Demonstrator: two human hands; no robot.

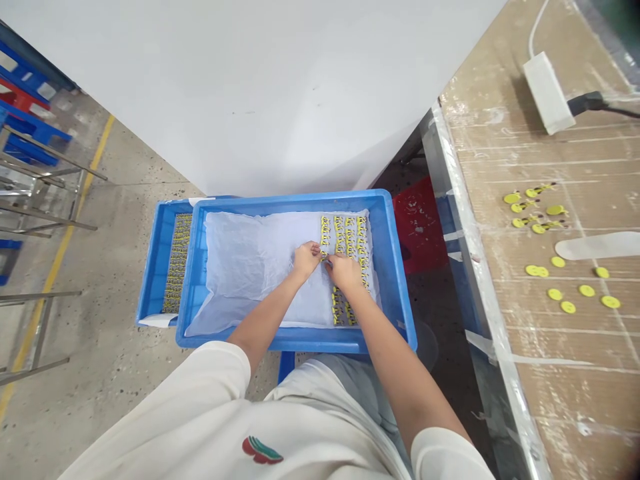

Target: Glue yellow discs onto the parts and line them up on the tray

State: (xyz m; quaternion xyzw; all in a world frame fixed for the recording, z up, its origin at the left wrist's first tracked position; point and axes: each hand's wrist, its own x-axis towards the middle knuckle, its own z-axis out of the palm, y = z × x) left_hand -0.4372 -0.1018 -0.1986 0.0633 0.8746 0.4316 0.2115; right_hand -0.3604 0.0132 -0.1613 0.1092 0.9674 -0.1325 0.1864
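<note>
Both my hands work over a blue crate [295, 341] lined with a white sheet [260, 260]. Fingers pinched, my left hand [306, 259] meets a small yellow-based figurine [324, 256] at the near end of the leftmost row. On its other side, my right hand [345, 272] also has its fingertips closed on that piece, whose details are too small to make out. Rows of similar figurines [362, 233] lie on the right part of the sheet. My right hand and forearm hide part of these rows.
A second blue crate [145, 273] with many such pieces sits partly under the left side. At right, a cardboard-covered table [550, 400] bears yellow discs [587, 291], several figurines [543, 227] and a white power adapter [549, 93]. A white panel [280, 100] stands beyond the crates.
</note>
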